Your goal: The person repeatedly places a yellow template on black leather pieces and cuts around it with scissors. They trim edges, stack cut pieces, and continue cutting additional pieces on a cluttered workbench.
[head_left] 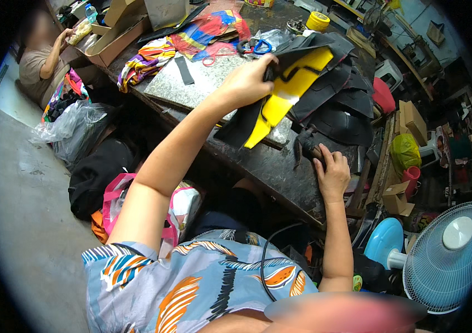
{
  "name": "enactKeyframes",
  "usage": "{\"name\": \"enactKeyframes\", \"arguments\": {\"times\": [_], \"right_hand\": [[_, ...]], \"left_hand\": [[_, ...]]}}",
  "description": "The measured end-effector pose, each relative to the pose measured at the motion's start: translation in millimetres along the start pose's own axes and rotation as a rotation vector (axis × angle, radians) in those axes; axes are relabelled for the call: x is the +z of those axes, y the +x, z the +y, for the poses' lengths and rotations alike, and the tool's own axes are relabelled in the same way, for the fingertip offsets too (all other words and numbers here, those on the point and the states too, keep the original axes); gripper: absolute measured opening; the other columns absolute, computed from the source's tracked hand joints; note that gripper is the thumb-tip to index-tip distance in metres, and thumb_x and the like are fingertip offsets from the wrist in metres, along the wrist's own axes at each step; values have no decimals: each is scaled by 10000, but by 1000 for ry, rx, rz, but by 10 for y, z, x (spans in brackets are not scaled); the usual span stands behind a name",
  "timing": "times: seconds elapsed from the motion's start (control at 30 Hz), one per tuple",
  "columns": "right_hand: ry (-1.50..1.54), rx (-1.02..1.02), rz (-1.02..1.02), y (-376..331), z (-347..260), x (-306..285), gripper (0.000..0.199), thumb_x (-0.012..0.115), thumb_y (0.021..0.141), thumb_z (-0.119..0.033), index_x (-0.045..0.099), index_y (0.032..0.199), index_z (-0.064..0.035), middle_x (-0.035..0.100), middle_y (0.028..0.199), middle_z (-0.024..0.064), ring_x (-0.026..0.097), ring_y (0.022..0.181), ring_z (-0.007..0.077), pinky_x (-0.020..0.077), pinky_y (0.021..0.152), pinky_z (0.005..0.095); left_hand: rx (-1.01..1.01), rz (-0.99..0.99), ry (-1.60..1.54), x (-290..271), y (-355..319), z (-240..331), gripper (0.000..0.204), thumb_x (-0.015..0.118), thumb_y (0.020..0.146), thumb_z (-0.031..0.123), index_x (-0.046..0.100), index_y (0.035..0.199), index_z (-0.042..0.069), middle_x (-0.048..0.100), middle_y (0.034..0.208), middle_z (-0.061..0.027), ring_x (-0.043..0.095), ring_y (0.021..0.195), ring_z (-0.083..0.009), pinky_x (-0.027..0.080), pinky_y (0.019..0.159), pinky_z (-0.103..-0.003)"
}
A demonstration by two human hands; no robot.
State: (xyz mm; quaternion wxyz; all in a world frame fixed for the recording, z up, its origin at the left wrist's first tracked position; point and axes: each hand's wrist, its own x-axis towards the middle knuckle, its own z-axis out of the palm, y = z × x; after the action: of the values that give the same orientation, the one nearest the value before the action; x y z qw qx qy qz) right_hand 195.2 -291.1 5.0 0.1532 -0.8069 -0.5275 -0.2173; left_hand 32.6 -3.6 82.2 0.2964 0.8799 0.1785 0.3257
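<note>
My left hand is closed on a black sheet piece, lifted and tilted at the near edge of the dark worktable. Against that sheet shows a bright yellow panel with black strips across it; whether the two are joined I cannot tell. Lower right, my right hand has its fingers curled on a dark, wrapped-looking object resting on the table. Its exact kind is unclear. Behind the yellow panel lies a heap of black cut sheet pieces.
A pale speckled slab lies left of the yellow panel, bearing a small dark strip. Blue-handled scissors and a yellow roll are farther back. A fan stands right; another person sits far left.
</note>
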Motion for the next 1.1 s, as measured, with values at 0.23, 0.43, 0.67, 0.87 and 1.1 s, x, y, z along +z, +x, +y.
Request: {"name": "enactKeyframes", "arguments": {"times": [0.23, 0.43, 0.67, 0.87, 1.1], "right_hand": [[16, 26, -9, 11, -64, -43, 410, 745, 797, -262, 663, 1196, -220, 568, 927, 65, 573, 865, 276, 494, 751, 399], [8, 23, -35, -13, -78, -59, 401, 733, 815, -270, 668, 1205, -204, 574, 937, 67, 579, 874, 279, 502, 762, 410], [-8, 6, -40, 7, -47, -44, 399, 718, 836, -282, 660, 1224, -213, 578, 942, 71, 577, 860, 283, 498, 738, 412], [17, -4, -35, -24, -21, -26, 404, 721, 835, -265, 652, 1229, -210, 566, 925, 66, 572, 865, 283, 488, 744, 401], [-23, -14, -44, -32, 14, 23, 440, 734, 826, -244, 639, 1254, -204, 555, 943, 63, 562, 879, 275, 491, 757, 411]], "left_hand": [[251, 537, 889, 257, 1407, 487, 364, 650, 813, 342, 635, 1157, 222, 596, 1165, -153, 525, 1187, -383, 397, 943, -618], [611, 6, 886, 1471, 1247, 385, 715, 447, 801, 787, 447, 1422, 433, 385, 1465, -189, 237, 1369, -540, 213, 1056, -712], [570, 152, 498, 1472, 1265, 451, 788, 398, 829, 800, 453, 1452, 320, 339, 1534, -164, 163, 1436, -500, 96, 1082, -745], [536, 426, 414, 659, 971, 197, 691, 480, 887, 678, 500, 1416, 235, 362, 1527, -165, 222, 1455, -406, 127, 1137, -656], [-491, 361, 932, -271, -165, -1169, 429, 644, 827, 260, 610, 1182, 21, 549, 1291, -179, 472, 1242, -383, 376, 1019, -559]]}}
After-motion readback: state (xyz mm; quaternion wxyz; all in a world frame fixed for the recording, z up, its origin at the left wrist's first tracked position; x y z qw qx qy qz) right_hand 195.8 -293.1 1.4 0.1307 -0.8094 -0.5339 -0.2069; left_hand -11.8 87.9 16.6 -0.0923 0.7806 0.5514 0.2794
